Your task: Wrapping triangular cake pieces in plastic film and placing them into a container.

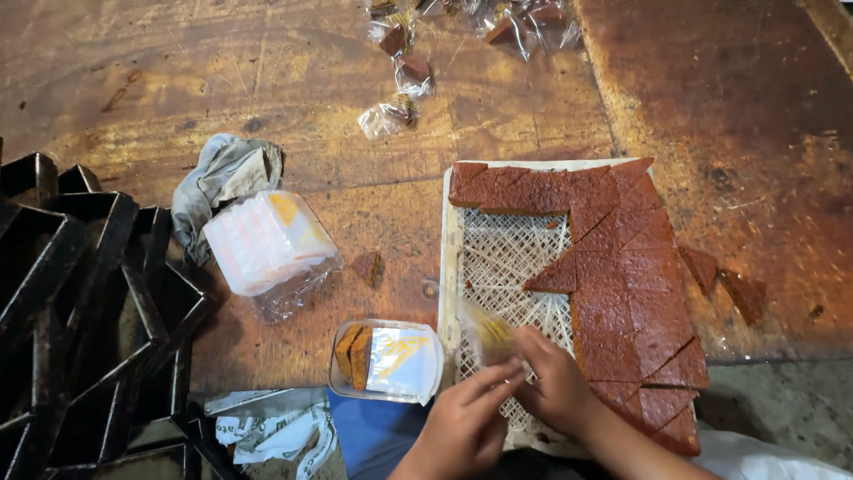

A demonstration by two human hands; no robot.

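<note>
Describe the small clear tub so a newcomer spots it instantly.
Start at the white mesh tray of reddish-brown cake wedges on the wooden table. Just off its near-left corner, left of the left hand, sits the clear plastic tub. It alone is rigid and holds two brown wedges beside a shiny wrapper.

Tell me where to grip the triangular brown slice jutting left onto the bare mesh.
Pinch the triangular slice at its free left tip, coming from the left over the bare mesh tray. Its right edge abuts the other slices, leaving no finger room there.

Cake slab [622,267] on tray [451,267]
</note>
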